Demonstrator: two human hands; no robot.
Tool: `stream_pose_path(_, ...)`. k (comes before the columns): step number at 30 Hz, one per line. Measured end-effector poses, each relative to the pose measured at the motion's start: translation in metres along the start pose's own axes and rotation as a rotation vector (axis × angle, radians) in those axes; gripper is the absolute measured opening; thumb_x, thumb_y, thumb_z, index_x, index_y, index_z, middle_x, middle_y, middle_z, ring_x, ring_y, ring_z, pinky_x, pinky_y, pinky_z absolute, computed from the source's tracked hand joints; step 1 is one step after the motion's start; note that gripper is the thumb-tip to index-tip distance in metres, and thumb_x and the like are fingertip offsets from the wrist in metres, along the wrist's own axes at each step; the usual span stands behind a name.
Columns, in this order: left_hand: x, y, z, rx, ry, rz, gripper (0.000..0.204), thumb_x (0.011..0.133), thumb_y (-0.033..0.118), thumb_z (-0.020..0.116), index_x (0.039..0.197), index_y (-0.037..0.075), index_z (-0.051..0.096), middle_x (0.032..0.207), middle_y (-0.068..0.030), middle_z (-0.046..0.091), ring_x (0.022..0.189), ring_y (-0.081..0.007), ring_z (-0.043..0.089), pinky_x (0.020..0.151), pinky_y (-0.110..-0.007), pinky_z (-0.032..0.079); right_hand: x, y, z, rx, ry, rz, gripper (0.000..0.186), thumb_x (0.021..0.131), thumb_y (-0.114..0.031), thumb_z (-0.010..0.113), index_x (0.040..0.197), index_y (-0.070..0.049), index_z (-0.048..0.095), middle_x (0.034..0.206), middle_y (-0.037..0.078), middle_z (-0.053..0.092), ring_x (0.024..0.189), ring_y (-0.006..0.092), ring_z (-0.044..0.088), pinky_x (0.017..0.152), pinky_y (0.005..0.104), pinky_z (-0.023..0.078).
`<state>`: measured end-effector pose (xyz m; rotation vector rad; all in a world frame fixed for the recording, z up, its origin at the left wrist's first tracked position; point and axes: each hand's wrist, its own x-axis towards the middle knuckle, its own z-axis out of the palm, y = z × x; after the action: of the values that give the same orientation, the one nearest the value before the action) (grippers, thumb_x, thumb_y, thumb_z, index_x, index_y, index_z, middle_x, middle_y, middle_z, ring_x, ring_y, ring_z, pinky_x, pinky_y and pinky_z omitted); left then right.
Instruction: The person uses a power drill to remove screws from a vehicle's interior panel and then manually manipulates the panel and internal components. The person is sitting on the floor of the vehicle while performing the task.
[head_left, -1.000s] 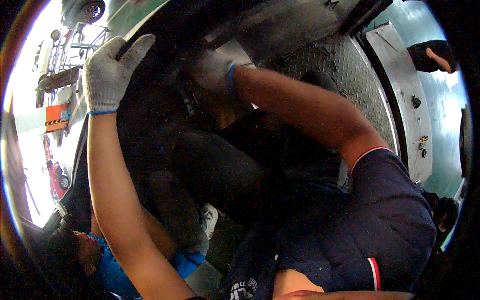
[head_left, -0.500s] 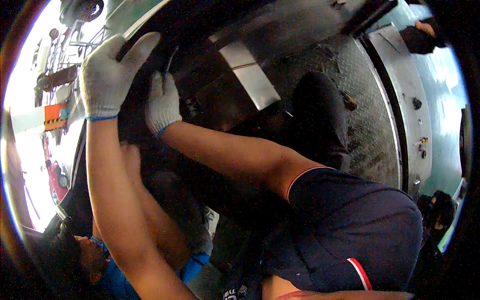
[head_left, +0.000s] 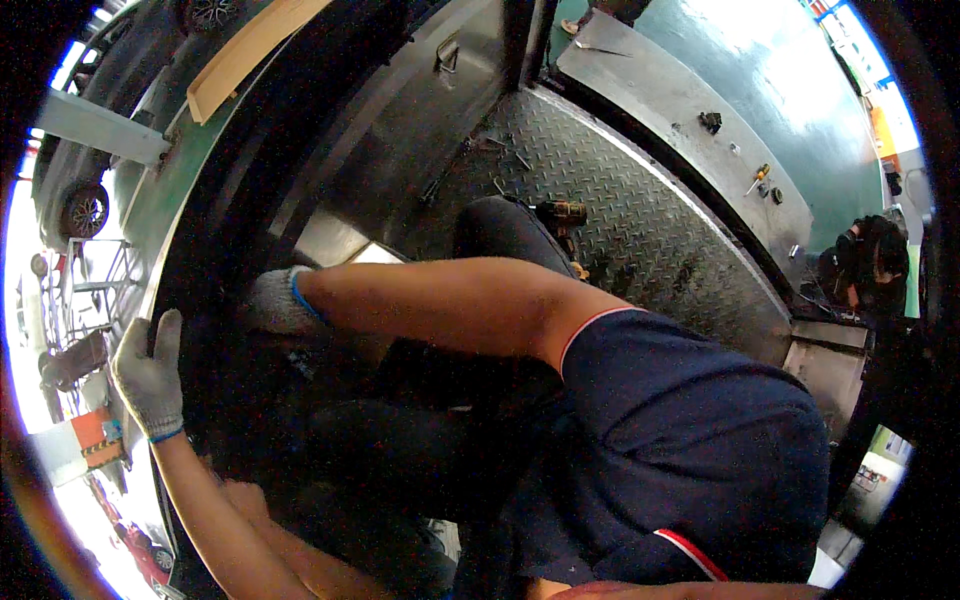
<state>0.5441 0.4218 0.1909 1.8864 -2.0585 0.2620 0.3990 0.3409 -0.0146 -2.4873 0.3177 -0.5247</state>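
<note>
My left hand (head_left: pixel 150 385), in a white knit glove with a blue cuff, rests at the edge of a dark panel (head_left: pixel 215 230) on the left. Its thumb and fingers are stretched out and apart, with nothing visible in them. My right hand (head_left: pixel 278 300), gloved the same way, reaches into the dark space beside that panel. Its fingers are lost in shadow, so whether they hold anything does not show. Just beyond the right wrist lies a bright metal plate (head_left: pixel 378 254).
A co-worker's bare forearm (head_left: pixel 290 545) is close to my left arm. A cordless drill (head_left: pixel 562 213) lies on the tread-plate floor (head_left: pixel 650 235) beside my knee (head_left: pixel 500 235). Small parts and a yellow-handled screwdriver (head_left: pixel 757 178) sit on the metal ledge (head_left: pixel 660 90). Cars stand at far left.
My view has swung, bringing more floor and ledge into sight. Both hands now appear lower and farther left. The right hand's fingers, visible before, have gone into shadow.
</note>
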Motion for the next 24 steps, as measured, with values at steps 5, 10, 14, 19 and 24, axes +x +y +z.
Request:
stream_pose_path(5,0.004,0.006,0.012,-0.166,-0.047,-0.084,0.053,0.092,0.043,0.075,0.074,-0.001,0.053,0.063,-0.0108,0.037,0.062,-0.0141,0.037,0.056,-0.035,0.038,0.003,0.012,0.038,-0.145,0.065,0.065,0.027,0.086,-0.026,0.066,0.109,-0.012,0.073,0.11,0.015,0.073,0.103,0.0349,0.07,0.087,0.0454,0.058)
stream_pose_path(10,-0.005,0.002,-0.009,-0.008,-0.096,-0.124,0.045,0.095,0.035,0.073,0.075,-0.001,0.055,0.064,-0.0128,0.042,0.065,-0.0156,0.04,0.061,-0.036,0.04,-0.004,-0.029,0.025,0.303,0.23,0.245,0.029,0.095,-0.027,0.058,0.114,-0.009,0.07,0.106,0.015,0.072,0.095,0.0339,0.069,0.083,0.0447,0.057)
stream_pose_path(14,-0.001,0.005,-0.013,0.024,-0.024,-0.018,0.059,0.088,0.052,0.076,0.07,-0.001,0.057,0.063,-0.0224,0.045,0.054,-0.0247,0.037,0.054,-0.042,0.039,-0.024,-0.103,-0.051,1.618,0.278,0.775,0.035,0.108,-0.028,0.045,0.127,-0.003,0.062,0.111,0.015,0.067,0.097,0.0283,0.064,0.085,0.0404,0.053)
stream_pose_path(19,0.012,0.014,-0.021,0.007,-0.081,-0.062,0.061,0.083,0.059,0.077,0.07,0.001,0.061,0.061,-0.0201,0.048,0.052,-0.023,0.044,0.054,-0.039,0.043,0.082,-0.155,0.062,1.003,1.087,1.007,0.05,0.109,-0.037,0.043,0.135,0.005,0.052,0.115,0.026,0.068,0.107,0.036,0.066,0.096,0.0423,0.051)
stream_pose_path(24,-0.002,0.01,-0.02,-0.092,-0.027,-0.078,0.061,0.083,0.059,0.078,0.07,0.001,0.063,0.06,-0.0191,0.051,0.051,-0.022,0.047,0.055,-0.039,0.044,0.043,-0.158,0.046,1.508,0.808,0.78,0.055,0.108,-0.04,0.047,0.136,0.007,0.052,0.123,0.026,0.067,0.112,0.037,0.063,0.099,0.0398,0.049)
